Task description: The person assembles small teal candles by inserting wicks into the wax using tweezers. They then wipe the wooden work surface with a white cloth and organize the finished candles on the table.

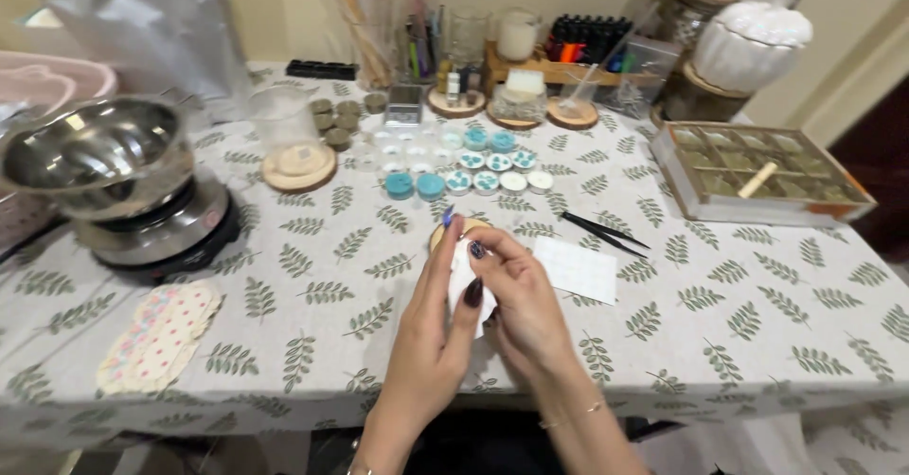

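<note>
Both hands meet over the near middle of the tabletop (312, 276), which is covered with a white cloth printed with green leaf sprigs. Left hand (431, 328) has its fingers (453, 248) curled together and clamped on the left edge of a small white sheet of paper (462, 271); right hand (516, 295) has its dark-nailed fingers (476, 250) pinched on the same sheet from the other side, so the paper sits upright between them. Just beyond the fingertips, partly hidden by them, a round wooden coaster (443, 232) lies flat on the cloth.

Far left of the fingers stands a shiny steel bowl (95, 158) on a black and silver hot plate (161, 233), and nearer the edge lies a pale oval pad with pastel spots (156, 335). Beyond the fingers and slightly left, a clear plastic measuring jug (284, 125) stands on a round wooden disc (299, 167). Straight beyond the fingers, a cluster of small round teal and white tins (469, 172) sits in rows.

Just right of the fingers lies a flat white rectangular card (578, 268), with black tweezers (601, 232) behind it. Far right, a shallow partitioned box (757, 172) holds a short wooden stick (757, 179). A white ribbed ceramic jar (753, 44) stands behind it.
</note>
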